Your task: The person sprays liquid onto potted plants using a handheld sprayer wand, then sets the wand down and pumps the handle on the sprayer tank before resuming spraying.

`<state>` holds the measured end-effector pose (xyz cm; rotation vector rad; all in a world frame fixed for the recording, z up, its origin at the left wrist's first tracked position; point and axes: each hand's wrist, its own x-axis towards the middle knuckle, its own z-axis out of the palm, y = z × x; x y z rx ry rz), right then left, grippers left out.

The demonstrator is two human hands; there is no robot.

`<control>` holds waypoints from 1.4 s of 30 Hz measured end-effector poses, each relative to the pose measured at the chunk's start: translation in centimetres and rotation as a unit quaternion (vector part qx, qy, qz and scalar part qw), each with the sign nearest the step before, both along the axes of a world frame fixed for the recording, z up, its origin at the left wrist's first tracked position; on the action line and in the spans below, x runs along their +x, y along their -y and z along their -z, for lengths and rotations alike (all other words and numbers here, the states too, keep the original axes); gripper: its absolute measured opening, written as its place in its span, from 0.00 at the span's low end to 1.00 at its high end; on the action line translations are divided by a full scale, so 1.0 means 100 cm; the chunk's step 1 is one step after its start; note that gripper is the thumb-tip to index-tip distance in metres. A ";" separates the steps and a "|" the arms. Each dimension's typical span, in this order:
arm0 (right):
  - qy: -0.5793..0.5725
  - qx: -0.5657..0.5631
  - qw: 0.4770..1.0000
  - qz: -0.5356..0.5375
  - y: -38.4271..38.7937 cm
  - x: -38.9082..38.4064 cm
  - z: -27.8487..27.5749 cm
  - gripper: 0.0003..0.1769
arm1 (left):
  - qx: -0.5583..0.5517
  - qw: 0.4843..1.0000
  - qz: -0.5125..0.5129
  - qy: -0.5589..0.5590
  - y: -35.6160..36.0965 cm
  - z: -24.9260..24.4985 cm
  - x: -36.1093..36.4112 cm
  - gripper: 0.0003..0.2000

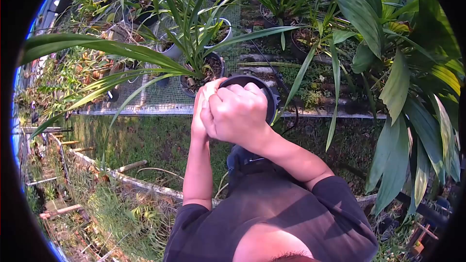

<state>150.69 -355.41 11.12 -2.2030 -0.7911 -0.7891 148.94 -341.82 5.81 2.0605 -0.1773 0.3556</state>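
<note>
Left hand (200,109) lies against the left side of the black pot (270,98), with my forearm rising straight up to it. My other hand covers most of it, so I cannot tell if its fingers close on the wall or only press there. Far to the left of the pot, long narrow leaves (97,48) arch out over a wire mesh bench (160,98), and just behind the pot stands a potted plant (206,68) in dark soil.

My right hand (238,114) is in front of the pot, curled tight into a fist on its near wall, knuckles toward me. The pot is raised in front of my chest, and only its round rim and right edge show past my fingers.

I think the hold is best when both palms squeeze from opposite sides and the rim stays level, because I cannot see what is inside. The wrists should stay firm.

Right of the pot, a broad-leaved plant (398,82) hangs close, so my elbow needs room there.
</note>
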 end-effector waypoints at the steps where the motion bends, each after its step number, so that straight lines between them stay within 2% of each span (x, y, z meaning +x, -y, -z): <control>1: -0.010 -0.016 1.000 0.001 -0.001 0.006 0.021 0.14 | -0.021 0.998 -0.023 -0.050 0.000 0.000 0.011 0.20; 3: -0.024 -0.040 0.999 -0.016 0.001 0.018 0.031 0.15 | -0.069 0.983 -0.072 -0.157 0.001 0.014 0.024 0.20; 4: -0.035 -0.048 0.998 -0.030 0.003 0.020 0.031 0.15 | -0.179 0.973 -0.056 -0.133 0.003 0.009 0.024 0.19; 5: -0.048 -0.055 0.997 -0.038 0.007 0.016 0.031 0.15 | -0.143 0.963 0.018 -0.228 -0.001 -0.005 0.030 0.17; 6: -0.088 -0.071 0.991 -0.071 0.013 0.018 0.025 0.15 | -0.153 0.958 0.018 -0.244 0.002 -0.013 0.025 0.17; 9: -0.059 -0.014 0.996 -0.063 0.026 0.006 -0.044 0.16 | -0.348 0.922 0.044 -0.161 0.010 -0.008 0.002 0.18; 11: 0.000 0.018 0.998 -0.064 0.038 -0.004 -0.091 0.16 | -0.523 0.845 0.081 -0.077 0.033 -0.014 -0.016 0.19; 12: 0.001 0.004 0.998 -0.059 0.037 -0.005 -0.098 0.16 | -0.578 0.809 0.097 -0.046 0.040 -0.017 -0.019 0.20; 14: 0.005 -0.026 0.998 -0.049 0.029 -0.005 -0.106 0.16 | -0.621 0.772 0.130 -0.035 0.044 -0.021 -0.016 0.18; 15: 0.042 0.021 0.998 -0.034 0.020 0.003 -0.085 0.16 | -0.575 0.806 0.129 -0.051 0.037 -0.018 -0.010 0.16; 17: 0.068 0.031 0.997 0.022 0.012 0.017 -0.042 0.14 | -0.358 0.922 0.102 -0.111 0.012 -0.009 0.021 0.12; 19: 0.053 -0.004 0.997 0.047 0.012 0.024 -0.018 0.14 | -0.212 0.959 0.082 -0.171 0.004 0.011 0.042 0.11; 23: 0.030 -0.067 0.993 0.092 0.004 0.027 0.034 0.15 | -0.190 0.957 0.106 -0.192 -0.006 0.041 0.066 0.10; 24: -0.010 -0.069 0.994 0.089 0.004 0.025 0.031 0.13 | -0.202 0.952 0.108 -0.203 -0.006 0.041 0.069 0.10; 25: 0.001 -0.072 0.994 0.084 0.004 0.027 0.027 0.13 | -0.234 0.942 0.115 -0.210 -0.005 0.042 0.067 0.11; 27: -0.105 -0.050 0.992 0.053 0.010 0.028 0.018 0.14 | -0.256 0.934 0.146 -0.203 -0.002 0.034 0.063 0.13; 29: -0.058 -0.029 0.993 0.097 0.011 0.016 -0.033 0.17 | -0.174 0.963 0.132 -0.160 -0.001 0.010 0.053 0.14; 30: -0.043 -0.010 0.993 0.110 0.011 0.009 -0.062 0.18 | -0.125 0.977 0.080 -0.152 0.003 0.011 0.050 0.15; 31: -0.034 0.017 0.992 0.124 0.011 0.003 -0.088 0.19 | -0.115 0.979 0.076 -0.152 0.002 0.017 0.049 0.15; 33: -0.104 0.032 0.985 0.132 0.008 -0.010 -0.122 0.20 | -0.093 0.981 0.067 -0.157 0.000 0.026 0.046 0.16; 35: 0.012 -0.001 0.982 0.190 -0.009 0.005 -0.100 0.22 | -0.081 0.978 0.062 -0.180 0.001 0.029 0.045 0.16; 37: 0.021 -0.036 0.969 0.242 -0.013 0.014 -0.060 0.18 | -0.050 0.968 0.057 -0.241 -0.003 0.016 0.052 0.16; 39: 0.031 -0.053 0.952 0.301 -0.013 0.015 -0.033 0.15 | -0.082 0.970 0.093 -0.207 -0.002 0.026 0.063 0.16; 41: 0.027 -0.058 0.947 0.316 -0.018 0.015 -0.001 0.14 | -0.119 0.967 0.122 -0.189 -0.002 0.040 0.066 0.17; 42: -0.022 -0.088 0.942 0.322 -0.020 0.013 0.016 0.14 | -0.142 0.964 0.128 -0.186 -0.001 0.047 0.068 0.17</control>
